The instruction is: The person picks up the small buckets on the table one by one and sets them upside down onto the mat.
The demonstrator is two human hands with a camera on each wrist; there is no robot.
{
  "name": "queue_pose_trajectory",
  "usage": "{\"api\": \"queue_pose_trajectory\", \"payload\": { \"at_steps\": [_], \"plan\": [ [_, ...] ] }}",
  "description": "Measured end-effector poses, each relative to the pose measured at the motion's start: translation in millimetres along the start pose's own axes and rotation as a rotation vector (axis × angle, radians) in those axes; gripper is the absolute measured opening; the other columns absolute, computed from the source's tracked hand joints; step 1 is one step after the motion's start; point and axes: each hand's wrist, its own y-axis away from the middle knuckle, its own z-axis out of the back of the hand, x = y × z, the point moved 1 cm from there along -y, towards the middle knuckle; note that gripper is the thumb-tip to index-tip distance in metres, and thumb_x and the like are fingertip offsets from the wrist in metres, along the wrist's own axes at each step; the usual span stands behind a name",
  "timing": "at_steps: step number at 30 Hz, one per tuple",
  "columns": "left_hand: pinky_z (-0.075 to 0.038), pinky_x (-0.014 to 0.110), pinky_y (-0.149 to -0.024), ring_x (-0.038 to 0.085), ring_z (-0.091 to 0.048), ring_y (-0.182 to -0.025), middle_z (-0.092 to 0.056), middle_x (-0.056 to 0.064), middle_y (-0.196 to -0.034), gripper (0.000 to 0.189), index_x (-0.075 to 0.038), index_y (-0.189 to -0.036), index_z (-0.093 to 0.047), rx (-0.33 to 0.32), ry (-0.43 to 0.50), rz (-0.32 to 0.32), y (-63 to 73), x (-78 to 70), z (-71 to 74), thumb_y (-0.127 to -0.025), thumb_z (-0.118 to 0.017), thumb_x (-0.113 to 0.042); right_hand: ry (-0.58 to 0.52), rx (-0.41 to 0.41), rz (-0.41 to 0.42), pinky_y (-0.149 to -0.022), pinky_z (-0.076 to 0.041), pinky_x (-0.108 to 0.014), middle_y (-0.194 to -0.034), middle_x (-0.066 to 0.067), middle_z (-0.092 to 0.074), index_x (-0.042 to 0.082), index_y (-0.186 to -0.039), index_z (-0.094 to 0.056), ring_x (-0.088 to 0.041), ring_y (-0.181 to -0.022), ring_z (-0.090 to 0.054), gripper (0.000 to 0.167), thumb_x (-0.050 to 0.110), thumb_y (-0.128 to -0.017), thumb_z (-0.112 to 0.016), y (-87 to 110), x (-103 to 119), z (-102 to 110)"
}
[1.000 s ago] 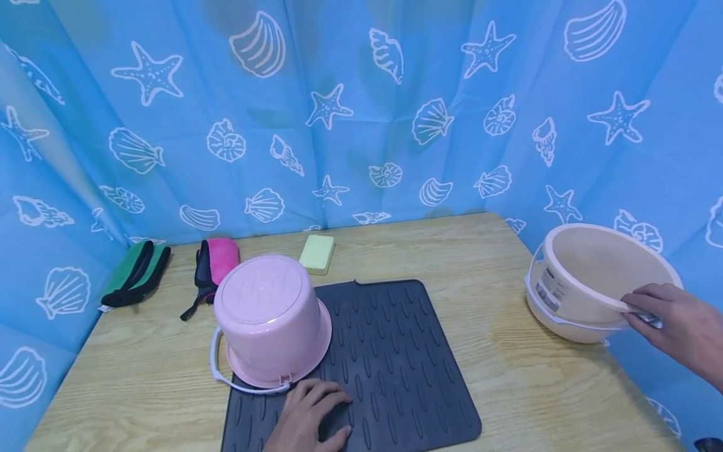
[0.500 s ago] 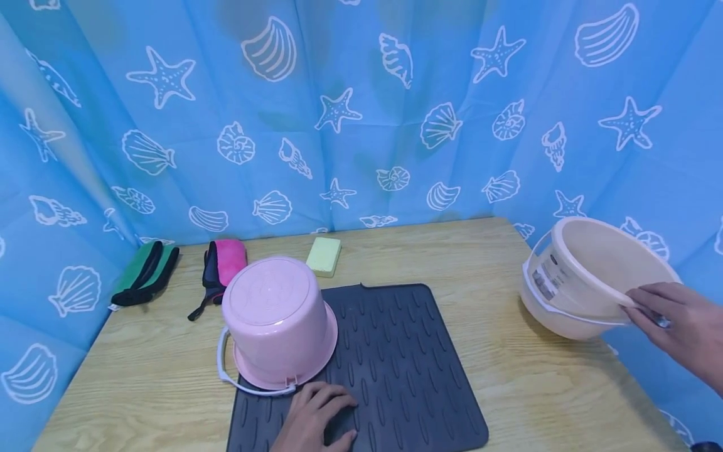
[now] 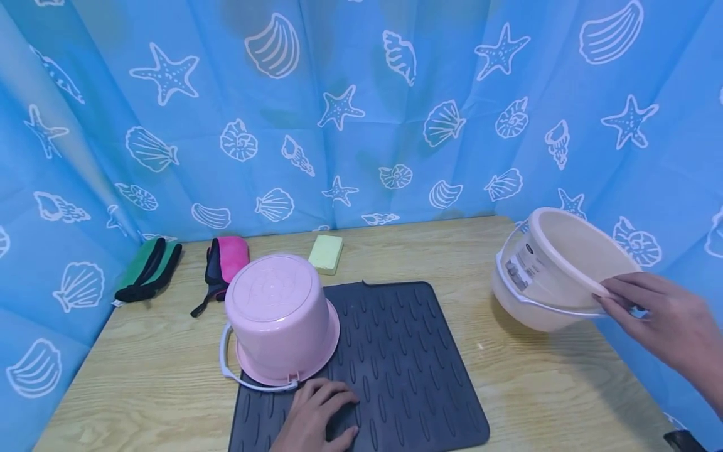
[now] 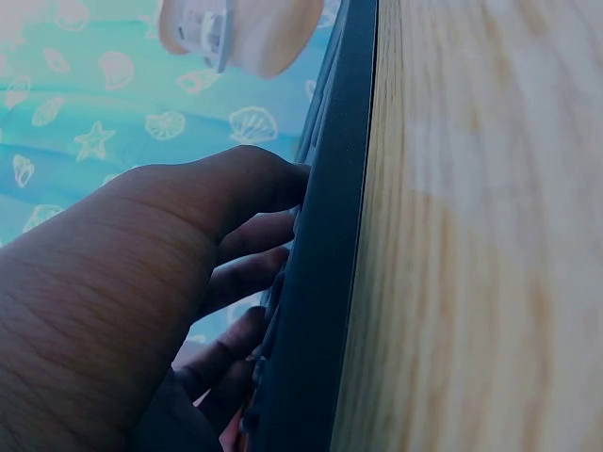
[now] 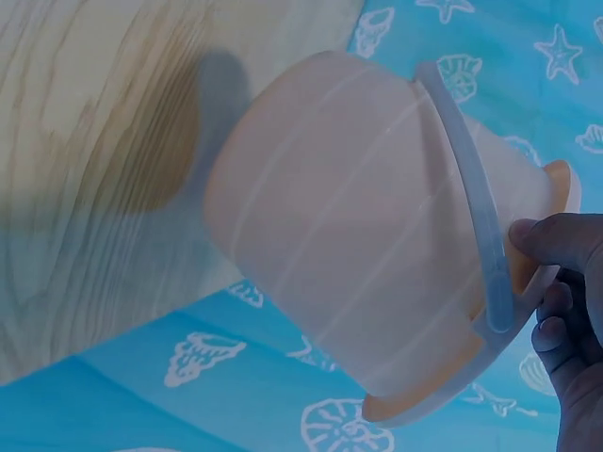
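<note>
My right hand (image 3: 666,320) pinches the rim of a cream bucket (image 3: 533,301) at the table's right side. The bucket is tilted, its mouth facing up and right, with a label on its side. The right wrist view shows the thumb on the outside of the rim, beside the pale handle (image 5: 471,179). My left hand (image 3: 316,417) rests on a dark grey ridged mat (image 3: 407,376), fingers spread and loosely bent, fingertips down on its surface. Just beyond those fingers a pink bucket (image 3: 277,333) stands upside down on the mat's left part, its white handle lying toward me.
A pale yellow-green sponge block (image 3: 326,253) lies at the back of the wooden table (image 3: 147,376). Left of it are a pink-and-black item (image 3: 228,260) with a strap and a green-and-black one (image 3: 148,270). A blue shell-patterned curtain (image 3: 361,125) surrounds the table.
The right hand has carried the cream bucket leftward and a little up, tilting it further. The left hand stays on the mat and the pink bucket has not moved. The head view shifts slightly.
</note>
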Motion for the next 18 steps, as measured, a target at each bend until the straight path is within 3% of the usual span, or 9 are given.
{"api": "queue_pose_trajectory", "payload": {
  "at_steps": [8,18],
  "plan": [
    [-0.040,0.051,-0.094,0.014,-0.045,-0.112,-0.059,-0.014,-0.122,0.030,-0.034,-0.117,-0.069,-0.030,-0.032,-0.024,0.5,-0.5,0.0,-0.090,-0.070,-0.045,-0.069,-0.021,0.003,-0.049,-0.045,-0.014,-0.083,-0.011,-0.069,-0.001,-0.089,-0.078,-0.021,-0.059,-0.063,0.080,0.066,-0.098,-0.035,-8.5,19.0,-3.2],
    [-0.040,0.050,-0.094,0.015,-0.046,-0.113,-0.059,-0.014,-0.122,0.030,-0.033,-0.118,-0.069,-0.032,-0.032,-0.026,0.7,-1.3,1.9,-0.090,-0.070,-0.044,-0.168,-0.047,-0.025,-0.054,-0.047,-0.010,-0.087,-0.008,-0.071,0.003,-0.095,-0.079,0.014,-0.072,-0.053,0.057,0.054,-0.098,-0.055,-15.6,38.1,-8.7]
  ]
}}
